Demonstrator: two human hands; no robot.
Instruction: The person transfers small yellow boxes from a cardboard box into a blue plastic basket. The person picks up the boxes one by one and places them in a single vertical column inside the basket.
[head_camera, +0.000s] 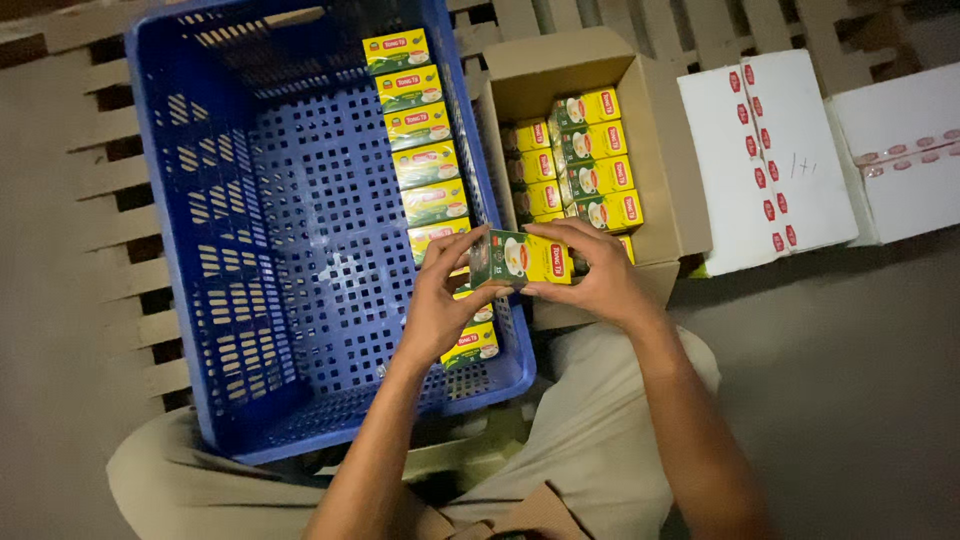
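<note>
Wooden slats underlie a blue crate (250, 250) and cardboard carton (660, 130); left hand (440, 300) and right hand (600, 280) both clasp one green-yellow box (520, 260), best kept level, square to the crate's row.

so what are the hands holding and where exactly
One small green and yellow cardboard tea box, gripped at its two short ends: left hand on the green end, right hand on the yellow.

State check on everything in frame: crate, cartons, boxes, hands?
Blue perforated plastic crate: mostly unfilled, one row of boxes along its right wall.
Row of yellow-green boxes: lying flat, end to end.
Brown cardboard carton: flaps open, partly filled.
White cartons: closed.
Yellow-green box: held above the crate's edge.
Left hand: gripping the box.
Right hand: gripping the box.
</note>
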